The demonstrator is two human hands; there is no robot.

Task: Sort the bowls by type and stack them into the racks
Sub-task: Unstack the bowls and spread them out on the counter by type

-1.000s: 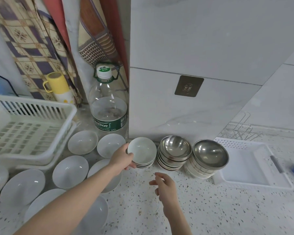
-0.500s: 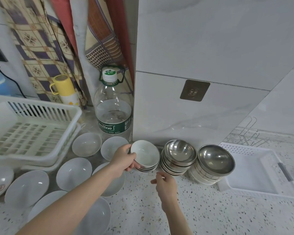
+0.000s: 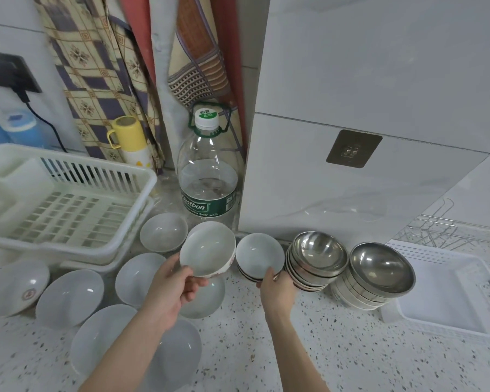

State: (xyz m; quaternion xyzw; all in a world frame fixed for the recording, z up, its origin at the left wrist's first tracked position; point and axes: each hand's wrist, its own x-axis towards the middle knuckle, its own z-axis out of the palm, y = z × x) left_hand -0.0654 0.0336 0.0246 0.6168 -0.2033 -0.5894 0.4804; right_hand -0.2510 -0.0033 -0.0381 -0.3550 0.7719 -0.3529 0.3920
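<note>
My left hand (image 3: 172, 290) grips a white bowl with a red pattern (image 3: 207, 248) by its rim, lifted and tilted above the counter. My right hand (image 3: 276, 290) pinches the near rim of the top bowl on a short stack of white bowls (image 3: 259, 254). Two stacks of steel bowls (image 3: 318, 254) (image 3: 381, 268) stand to the right. Several plain white bowls (image 3: 70, 297) lie spread on the counter at left. A white slatted rack (image 3: 60, 206) stands at the far left, a white perforated tray (image 3: 447, 290) at the right.
A large water bottle (image 3: 208, 176) stands against the wall behind the bowls, a yellow-capped flask (image 3: 129, 142) beside hanging cloths. A wire rack (image 3: 433, 230) sits behind the tray. A bowl with a red emblem (image 3: 17, 287) lies at the far left.
My left hand has lifted the top patterned bowl off the white stack and moved it left. My right hand has reached forward onto the rim of the stack.
</note>
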